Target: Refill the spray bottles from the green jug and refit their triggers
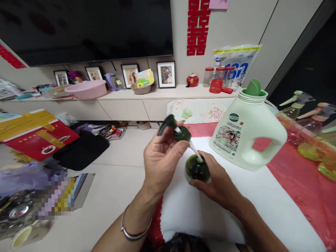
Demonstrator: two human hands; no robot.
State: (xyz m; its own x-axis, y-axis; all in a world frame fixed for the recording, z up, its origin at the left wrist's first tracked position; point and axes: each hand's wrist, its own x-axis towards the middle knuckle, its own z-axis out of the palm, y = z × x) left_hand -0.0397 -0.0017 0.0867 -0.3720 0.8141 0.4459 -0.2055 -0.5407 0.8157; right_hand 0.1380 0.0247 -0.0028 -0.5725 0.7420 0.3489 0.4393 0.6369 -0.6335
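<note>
My left hand (164, 157) grips a dark green pump head (181, 133) between thumb and fingers. From the pump head a pale dip tube (195, 150) slants down to the mouth of a round dark green bottle (196, 169); its lower end is at or inside the opening. Wrapped round the bottle from the right is my right hand (216, 178), keeping it upright over a white cloth (199, 213). Just right of it stands a large light green jug (248, 129) with a handle, and a green cap (253, 87) sits tilted in its neck.
Spray bottles (295, 105) stand on the red table cover (291, 185) at the right. Behind is a white cabinet (118, 109) with a pink basin (86, 89), picture frames (166, 74) and glass jars (208, 77). A red and yellow box (39, 134) and clutter lie at the left.
</note>
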